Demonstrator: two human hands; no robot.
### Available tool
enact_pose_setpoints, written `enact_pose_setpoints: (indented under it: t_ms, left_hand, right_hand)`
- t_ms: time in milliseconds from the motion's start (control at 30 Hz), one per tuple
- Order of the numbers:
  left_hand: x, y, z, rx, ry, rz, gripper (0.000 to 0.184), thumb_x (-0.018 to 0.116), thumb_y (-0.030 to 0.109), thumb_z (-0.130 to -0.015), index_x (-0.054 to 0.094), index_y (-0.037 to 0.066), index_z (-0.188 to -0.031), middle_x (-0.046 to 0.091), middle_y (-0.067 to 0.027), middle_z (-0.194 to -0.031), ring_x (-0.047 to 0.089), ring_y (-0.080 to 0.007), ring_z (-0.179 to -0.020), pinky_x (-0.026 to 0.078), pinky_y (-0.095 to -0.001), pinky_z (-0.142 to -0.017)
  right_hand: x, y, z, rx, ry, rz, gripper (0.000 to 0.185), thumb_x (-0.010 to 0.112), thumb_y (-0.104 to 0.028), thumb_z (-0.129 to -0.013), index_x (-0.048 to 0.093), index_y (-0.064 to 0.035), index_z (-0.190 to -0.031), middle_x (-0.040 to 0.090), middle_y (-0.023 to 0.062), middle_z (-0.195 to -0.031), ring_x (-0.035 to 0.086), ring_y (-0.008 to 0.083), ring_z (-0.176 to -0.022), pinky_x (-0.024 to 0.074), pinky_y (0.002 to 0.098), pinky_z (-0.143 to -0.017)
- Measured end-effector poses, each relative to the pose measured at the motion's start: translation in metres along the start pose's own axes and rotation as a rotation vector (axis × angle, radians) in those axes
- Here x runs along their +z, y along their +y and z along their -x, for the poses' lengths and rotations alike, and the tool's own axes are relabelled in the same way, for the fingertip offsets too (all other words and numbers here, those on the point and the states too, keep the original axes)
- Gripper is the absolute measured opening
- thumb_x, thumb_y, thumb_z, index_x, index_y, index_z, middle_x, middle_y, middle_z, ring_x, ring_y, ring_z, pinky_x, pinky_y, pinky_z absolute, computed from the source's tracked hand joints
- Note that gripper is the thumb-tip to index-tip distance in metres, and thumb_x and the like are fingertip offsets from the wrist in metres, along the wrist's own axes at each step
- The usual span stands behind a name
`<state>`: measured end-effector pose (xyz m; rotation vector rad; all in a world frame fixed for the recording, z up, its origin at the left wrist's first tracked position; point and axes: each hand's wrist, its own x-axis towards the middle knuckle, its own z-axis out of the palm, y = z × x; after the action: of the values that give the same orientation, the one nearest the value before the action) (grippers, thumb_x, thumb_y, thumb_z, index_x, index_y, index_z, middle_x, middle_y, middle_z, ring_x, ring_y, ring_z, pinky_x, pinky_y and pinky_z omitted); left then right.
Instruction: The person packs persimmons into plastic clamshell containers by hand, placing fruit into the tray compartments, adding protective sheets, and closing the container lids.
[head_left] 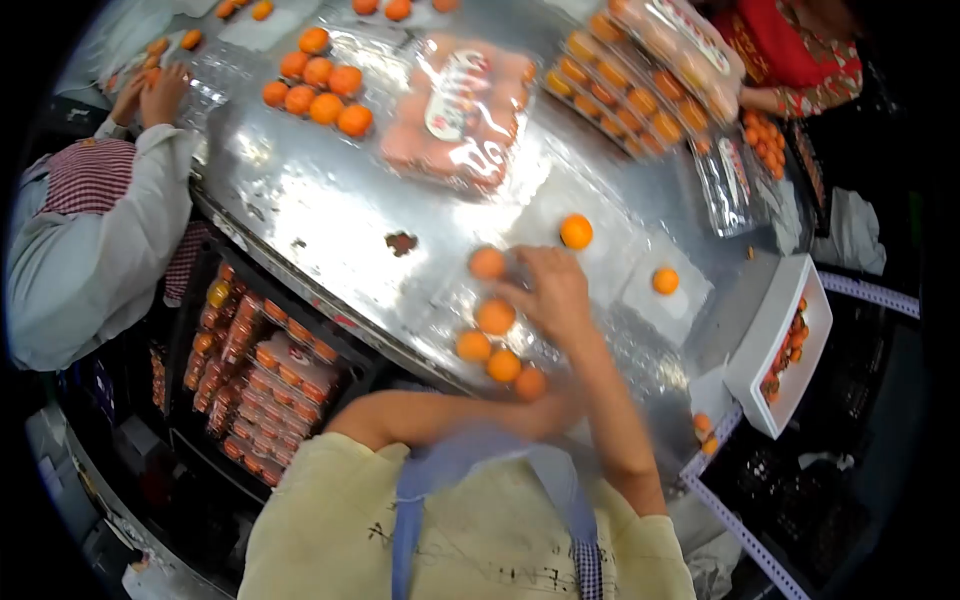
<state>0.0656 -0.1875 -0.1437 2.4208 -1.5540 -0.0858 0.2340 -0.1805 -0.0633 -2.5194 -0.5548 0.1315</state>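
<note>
My right hand [555, 290] is over the metal table, with its thumb and fingers apart. Its fingertips are close beside a mandarin [487, 263]; I cannot tell whether they touch it. Just below the thumb lies another mandarin [495, 316], with several more grouped nearer me on clear plastic. My left forearm [430, 416] crosses in front of my body. The left hand [560, 405] is blurred beneath my right arm, next to the nearest mandarin [530, 382], and its fingers do not show clearly. Single mandarins lie farther off, one [576, 231] beyond my right hand and another [665, 281] to its right.
A wrapped mandarin pack [455, 115] lies on the metal table [330, 215] beside loose mandarins [318, 72]. Stacked packs [640, 90] are by a person in red [765, 50]. Another person's hands [155, 95] work at left. A crate of packs [265, 375] and a white box [785, 345] flank me.
</note>
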Motion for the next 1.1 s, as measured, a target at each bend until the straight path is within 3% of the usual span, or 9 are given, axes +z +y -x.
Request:
enact_pose_setpoints:
  t_ms: [133, 300, 567, 700, 800, 933, 1033, 1067, 1100]
  left_hand:
    - [0.016, -0.001, -0.012, -0.275, 0.399, 1.529, 0.034, 0.044, 0.005, -0.087, 0.044, 0.001, -0.121, 0.046, -0.0115, -0.122, 0.040, -0.0201, -0.118, 0.034, -0.0343, -0.098]
    - [0.010, -0.009, -0.006, -0.237, 0.217, 1.595, 0.031, 0.047, 0.002, -0.086, 0.046, 0.000, -0.116, 0.048, -0.0111, -0.119, 0.042, -0.0195, -0.114, 0.035, -0.0335, -0.097]
    - [-0.062, -0.029, 0.012, -0.361, -0.089, 2.269, 0.025, 0.050, -0.001, -0.083, 0.050, -0.001, -0.108, 0.051, -0.0102, -0.113, 0.045, -0.0194, -0.108, 0.035, -0.0327, -0.096]
    - [0.042, 0.006, -0.003, 0.025, 0.156, 0.463, 0.020, 0.048, 0.010, -0.079, 0.055, 0.002, -0.096, 0.054, -0.0128, -0.102, 0.048, -0.0213, -0.103, 0.039, -0.0330, -0.090]
    - [0.003, -0.005, 0.003, -0.121, -0.243, 0.667, 0.021, 0.050, 0.013, -0.077, 0.057, 0.004, -0.095, 0.055, -0.0119, -0.098, 0.049, -0.0231, -0.103, 0.041, -0.0336, -0.088]
    - [-0.014, -0.021, 0.012, 0.255, -0.001, 0.242, 0.024, 0.052, 0.017, -0.075, 0.057, 0.004, -0.095, 0.052, -0.0077, -0.097, 0.047, -0.0211, -0.103, 0.043, -0.0305, -0.083]
    - [-0.029, -0.018, 0.010, 0.203, 0.024, 0.216, 0.023, 0.052, 0.016, -0.075, 0.057, 0.005, -0.095, 0.051, -0.0072, -0.098, 0.046, -0.0208, -0.103, 0.041, -0.0308, -0.086]
    - [-0.028, -0.017, 0.008, 0.233, 0.049, 0.211, 0.023, 0.052, 0.016, -0.075, 0.057, 0.005, -0.094, 0.051, -0.0069, -0.098, 0.046, -0.0207, -0.103, 0.041, -0.0306, -0.086]
    - [-0.024, -0.019, 0.009, 0.245, 0.069, 0.206, 0.022, 0.052, 0.016, -0.075, 0.056, 0.006, -0.094, 0.051, -0.0065, -0.098, 0.046, -0.0207, -0.102, 0.040, -0.0305, -0.087]
  right_hand:
    - [0.026, -0.018, -0.017, -0.108, -0.017, 0.186, 0.040, 0.078, -0.029, -0.058, 0.062, -0.0103, -0.090, 0.057, 0.0048, -0.083, 0.051, 0.0249, -0.082, 0.0399, 0.0363, -0.071]
    - [0.028, -0.015, -0.019, -0.069, 0.033, 0.128, 0.038, 0.077, -0.021, -0.061, 0.061, -0.0074, -0.092, 0.057, 0.0056, -0.083, 0.053, 0.0237, -0.081, 0.0421, 0.0357, -0.071]
    - [0.004, -0.008, 0.034, 0.594, 0.023, -1.655, 0.046, 0.067, -0.020, -0.079, 0.050, -0.0019, -0.118, 0.057, 0.0071, -0.108, 0.057, 0.0182, -0.098, 0.0485, 0.0331, -0.082]
    - [-0.004, 0.010, 0.067, 0.534, 0.179, -1.851, 0.048, 0.067, -0.026, -0.079, 0.050, -0.0035, -0.119, 0.058, 0.0080, -0.109, 0.056, 0.0184, -0.100, 0.0481, 0.0334, -0.083]
    - [-0.012, 0.051, 0.114, 0.677, 0.436, -1.826, 0.048, 0.067, -0.028, -0.080, 0.051, -0.0048, -0.118, 0.058, 0.0074, -0.109, 0.057, 0.0183, -0.095, 0.0486, 0.0328, -0.082]
    - [-0.062, 0.128, 0.171, 0.714, 0.862, -1.743, 0.036, 0.063, -0.026, -0.084, 0.055, -0.0062, -0.113, 0.059, 0.0062, -0.106, 0.057, 0.0178, -0.090, 0.0488, 0.0292, -0.084]
    - [-0.155, 0.205, 0.215, 0.372, 1.261, -1.569, 0.032, 0.059, -0.023, -0.088, 0.053, -0.0053, -0.114, 0.058, 0.0068, -0.105, 0.056, 0.0186, -0.095, 0.0480, 0.0284, -0.087]
    - [-0.192, 0.218, 0.224, 0.097, 1.173, -1.803, 0.036, 0.057, -0.026, -0.090, 0.049, -0.0035, -0.117, 0.057, 0.0082, -0.108, 0.056, 0.0205, -0.097, 0.0469, 0.0296, -0.090]
    - [-0.213, 0.231, 0.230, 0.085, 1.307, -1.503, 0.042, 0.053, -0.028, -0.091, 0.045, 0.0001, -0.121, 0.056, 0.0119, -0.111, 0.055, 0.0224, -0.102, 0.0455, 0.0307, -0.094]
